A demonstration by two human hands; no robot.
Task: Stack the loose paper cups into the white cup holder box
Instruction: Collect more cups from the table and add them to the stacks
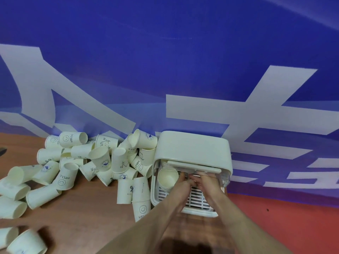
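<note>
Item 1: white cup holder box [192, 147], stands on wooden table [82, 226] against blue banner w/ white lettering [165, 70]. Lid raised; slotted tray [197, 198] at front, facing camera.

Item 2: cup stack [167, 177] in box, left side of opening, rims toward camera.

Item 3: loose paper cups [102, 158], large heap left of box, reaching banner. Most on their sides, several upside down. Prints: "HELLO" smiley, "HI", blue drop logo. Nearest box: two upside-down cups [133, 187], just beside tray's left wall. More cups scattered at table's left edge and bottom-left corner, blurred there.

Item 4: left hand [183, 186], reaching into box opening, centre, above tray. Fingers curled; tips hidden, so closed-on-what cannot be told.

Item 5: right hand [206, 180], touching left hand, fingers [199, 174] under lid's front edge. Grip likewise unclear; no cup visible in either hand.
</note>
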